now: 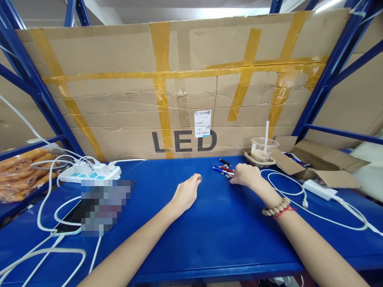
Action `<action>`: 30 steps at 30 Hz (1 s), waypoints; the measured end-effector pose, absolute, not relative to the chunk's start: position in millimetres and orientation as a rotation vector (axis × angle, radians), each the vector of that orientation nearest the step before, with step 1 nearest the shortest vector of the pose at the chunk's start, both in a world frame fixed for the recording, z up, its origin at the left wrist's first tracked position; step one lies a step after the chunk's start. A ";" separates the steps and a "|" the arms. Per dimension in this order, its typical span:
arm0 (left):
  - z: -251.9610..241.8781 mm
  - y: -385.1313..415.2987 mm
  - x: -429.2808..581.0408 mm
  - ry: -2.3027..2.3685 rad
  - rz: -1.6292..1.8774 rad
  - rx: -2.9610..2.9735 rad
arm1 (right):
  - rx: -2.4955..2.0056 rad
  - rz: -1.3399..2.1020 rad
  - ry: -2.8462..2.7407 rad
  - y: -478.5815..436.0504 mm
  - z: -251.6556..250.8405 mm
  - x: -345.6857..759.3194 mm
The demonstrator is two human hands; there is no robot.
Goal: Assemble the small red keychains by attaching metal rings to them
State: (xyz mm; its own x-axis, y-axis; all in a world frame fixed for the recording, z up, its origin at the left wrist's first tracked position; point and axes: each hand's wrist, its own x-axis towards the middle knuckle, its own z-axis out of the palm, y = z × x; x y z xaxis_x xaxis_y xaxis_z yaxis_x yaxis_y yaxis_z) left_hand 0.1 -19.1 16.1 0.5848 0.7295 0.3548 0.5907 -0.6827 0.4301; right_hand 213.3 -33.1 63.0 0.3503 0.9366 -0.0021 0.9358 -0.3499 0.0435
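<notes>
Left hand (187, 193) near the middle of the blue tabletop (209, 235), palm down, fingers curled shut, a small grey piece (200, 179) pinched at the fingertips. Just right of it and slightly farther, right hand (245, 174), fingers bent and touching a little heap of pens (223, 168), blue, red and black, lying loose on the tabletop. Grip or mere touch: impossible to tell. On the right wrist, a bracelet (277, 207) of pale beads, with a red thread (285, 210) beside it.

Beyond the pens, far and to the right of the hands: a clear plastic cup (263, 149) with a white straw (266, 133), seated in a brown paper holder (259, 161). Right of that, an open cardboard box (317, 159), flaps spread. Nearer, a white charger (320, 189), its cable (354, 210) looping over the tabletop, well apart from both hands.

To the left, toward the far edge: a white power strip (89, 173) with plugs in it. Nearer on the left, a phone (70, 217), partly blurred out, among white leads (60, 250). Farther left, on a lower shelf, orange snack packets (20, 171).

Behind everything, a big taped cardboard sheet (119, 99) marked "LED", a white label (202, 123) stuck just above the letters, propped between blue rack posts (326, 79).
</notes>
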 end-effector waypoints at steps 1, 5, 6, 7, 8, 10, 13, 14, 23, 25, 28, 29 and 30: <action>15.8 -18.8 0.1 1.084 0.751 2.548 | 2.544 0.025 1.776 -33.3 63.1 213.7; 15.0 -18.4 0.4 1.069 0.761 2.527 | 2.518 -0.004 1.814 -34.7 63.9 213.2; 15.0 -18.5 0.6 1.066 0.764 2.518 | 2.515 0.003 1.826 -34.9 63.7 212.6; 15.2 -18.6 0.6 1.062 0.768 2.508 | 2.512 0.016 1.839 -34.9 63.1 212.1; 15.3 -18.6 0.6 1.056 0.773 2.497 | 2.508 0.031 1.854 -34.7 62.2 211.5; 14.9 -18.1 0.3 1.039 0.788 2.472 | 2.500 0.057 1.889 -33.8 59.3 211.0; 11.5 -14.6 -0.7 1.002 0.828 2.414 | 2.499 0.063 1.936 -31.6 54.0 211.6; 9.7 -12.5 -1.1 0.989 0.846 2.385 | 2.504 0.059 1.948 -31.0 52.5 212.2; -1.2 6.2 1.1 0.884 1.094 1.946 | 2.580 0.012 2.123 -31.9 54.7 214.9; -1.8 9.1 1.9 0.873 1.133 1.830 | 2.582 -0.029 2.181 -32.1 56.1 214.4; -2.9 13.2 3.1 0.865 1.161 1.688 | 2.567 -0.124 2.222 -31.3 56.9 216.0; -3.2 14.2 3.5 0.864 1.163 1.653 | 2.565 -0.148 2.220 -30.9 57.0 217.5; -3.4 14.9 3.9 0.863 1.164 1.625 | 2.569 -0.161 2.212 -30.4 57.3 219.4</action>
